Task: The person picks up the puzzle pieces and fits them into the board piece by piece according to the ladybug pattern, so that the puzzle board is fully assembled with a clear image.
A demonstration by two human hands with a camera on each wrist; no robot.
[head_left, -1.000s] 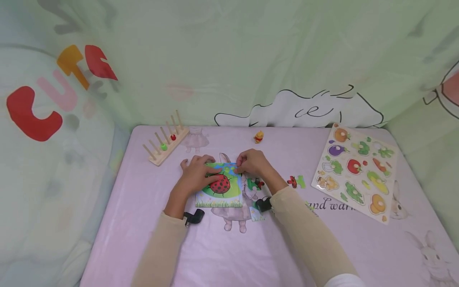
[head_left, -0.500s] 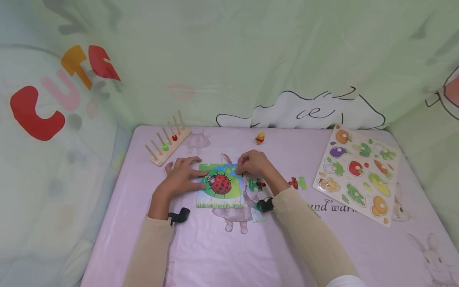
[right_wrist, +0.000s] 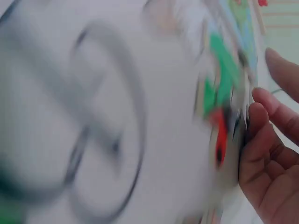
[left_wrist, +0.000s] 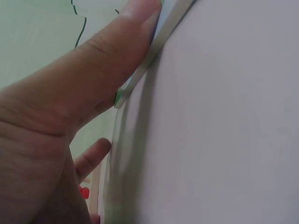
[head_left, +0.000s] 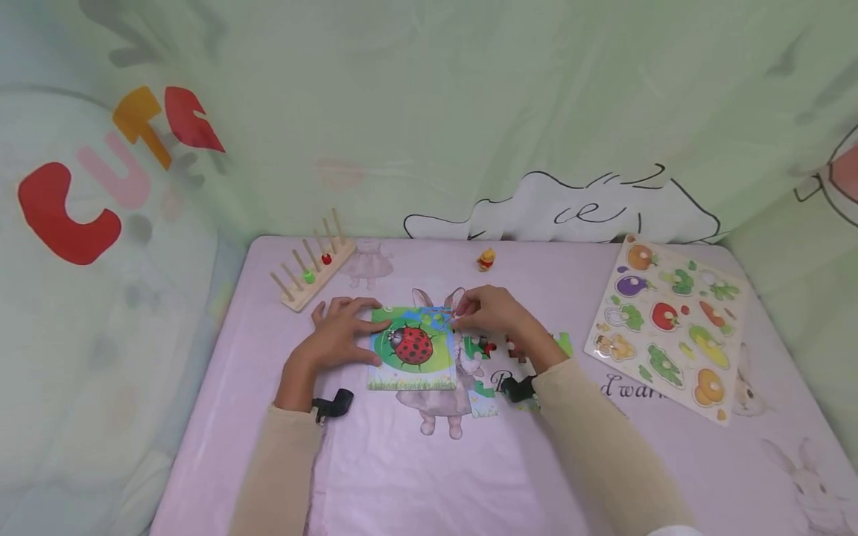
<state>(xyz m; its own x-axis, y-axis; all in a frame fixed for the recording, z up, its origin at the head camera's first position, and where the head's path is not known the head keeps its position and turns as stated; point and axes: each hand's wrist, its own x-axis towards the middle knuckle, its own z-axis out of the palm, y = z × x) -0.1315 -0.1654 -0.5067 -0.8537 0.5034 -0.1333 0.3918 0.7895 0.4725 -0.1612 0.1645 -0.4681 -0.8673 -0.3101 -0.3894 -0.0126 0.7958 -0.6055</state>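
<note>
A square jigsaw puzzle (head_left: 412,361) with a red ladybug on green lies mid-table. My left hand (head_left: 342,333) is at its left side with fingers spread. In the left wrist view, the left thumb touches the edge of the puzzle board (left_wrist: 159,39). At the upper right corner is my right hand (head_left: 492,309), fingers loosely bent, fingertips right at the board's edge. The right wrist view shows nothing between those fingers. Loose puzzle pieces lie right of the board: a green and red piece (head_left: 476,347) and a pale blue and green one (head_left: 484,404).
More pieces lie partly under the right forearm, including a green piece (head_left: 565,344). A wooden peg stand (head_left: 316,277) with green and red beads is back left. A small yellow bear figure (head_left: 485,260) stands at the back. A vegetable puzzle board (head_left: 643,357) lies at right.
My left hand has drawn back leftward from over the ladybug picture to the board's left side. My right hand has shifted slightly right, off the upper right corner.
</note>
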